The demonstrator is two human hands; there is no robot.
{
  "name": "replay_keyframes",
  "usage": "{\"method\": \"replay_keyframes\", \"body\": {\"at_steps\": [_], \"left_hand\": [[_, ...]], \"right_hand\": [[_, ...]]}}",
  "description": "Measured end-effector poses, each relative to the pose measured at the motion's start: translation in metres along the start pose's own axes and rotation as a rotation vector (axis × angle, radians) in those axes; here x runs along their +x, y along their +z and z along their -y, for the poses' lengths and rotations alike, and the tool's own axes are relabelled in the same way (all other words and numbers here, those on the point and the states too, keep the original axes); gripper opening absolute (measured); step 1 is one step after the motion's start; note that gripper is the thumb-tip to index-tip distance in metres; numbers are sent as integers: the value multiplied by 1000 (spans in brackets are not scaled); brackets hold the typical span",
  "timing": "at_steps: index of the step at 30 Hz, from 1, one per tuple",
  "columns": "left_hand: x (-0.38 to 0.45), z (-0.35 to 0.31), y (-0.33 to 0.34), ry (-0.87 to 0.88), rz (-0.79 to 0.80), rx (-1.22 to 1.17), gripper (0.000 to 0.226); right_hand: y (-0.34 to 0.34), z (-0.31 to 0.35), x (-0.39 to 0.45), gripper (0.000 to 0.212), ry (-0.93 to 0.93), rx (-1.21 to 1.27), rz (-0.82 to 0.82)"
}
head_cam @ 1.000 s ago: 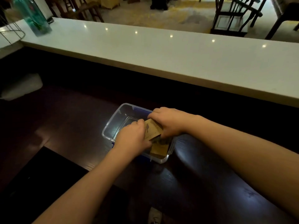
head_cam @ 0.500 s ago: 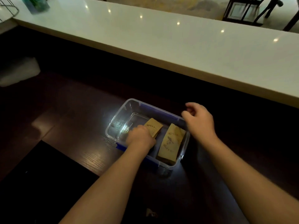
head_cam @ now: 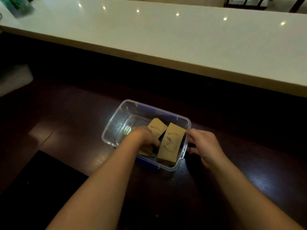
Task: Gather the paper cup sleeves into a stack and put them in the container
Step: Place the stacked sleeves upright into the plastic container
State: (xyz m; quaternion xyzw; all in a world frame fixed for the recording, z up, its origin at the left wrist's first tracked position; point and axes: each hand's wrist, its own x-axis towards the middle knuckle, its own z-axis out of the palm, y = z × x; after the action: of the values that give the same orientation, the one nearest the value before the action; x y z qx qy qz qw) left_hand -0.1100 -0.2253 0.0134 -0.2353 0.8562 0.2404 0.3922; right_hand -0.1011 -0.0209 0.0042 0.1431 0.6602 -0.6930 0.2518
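A clear plastic container (head_cam: 114, 123) with blue clips sits on the dark wooden counter. Inside it lie two stacks of brown paper cup sleeves. The right stack (head_cam: 172, 143) shows a bird print and leans against the right wall. My left hand (head_cam: 142, 138) is down inside the container, closed over the left stack (head_cam: 157, 127), whose far end sticks out past my fingers. My right hand (head_cam: 205, 145) rests outside the container, its fingers spread against the right rim and wall.
A long white countertop (head_cam: 166, 35) runs across the back, raised above the dark counter (head_cam: 66, 130). A green bottle (head_cam: 18, 4) stands at its far left. A pale bundle (head_cam: 13, 80) lies at the left edge. A black mat (head_cam: 38, 180) covers the near left.
My right hand let go of the sleeves, lifted away, then came back down onto the container's right rim. My left hand stayed on the left stack. The view tilted downward.
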Motion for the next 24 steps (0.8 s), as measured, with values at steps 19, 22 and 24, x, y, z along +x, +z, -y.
{"method": "replay_keyframes", "body": {"at_steps": [19, 22, 24], "left_hand": [[2, 1, -16, 24, 116, -532, 18], [7, -1, -17, 103, 109, -473, 36], [9, -3, -16, 160, 36, -403, 40]], "right_hand": [[7, 2, -5, 22, 34, 29, -4], [6, 2, -5, 21, 38, 36, 2], [5, 2, -5, 20, 42, 37, 6]]}}
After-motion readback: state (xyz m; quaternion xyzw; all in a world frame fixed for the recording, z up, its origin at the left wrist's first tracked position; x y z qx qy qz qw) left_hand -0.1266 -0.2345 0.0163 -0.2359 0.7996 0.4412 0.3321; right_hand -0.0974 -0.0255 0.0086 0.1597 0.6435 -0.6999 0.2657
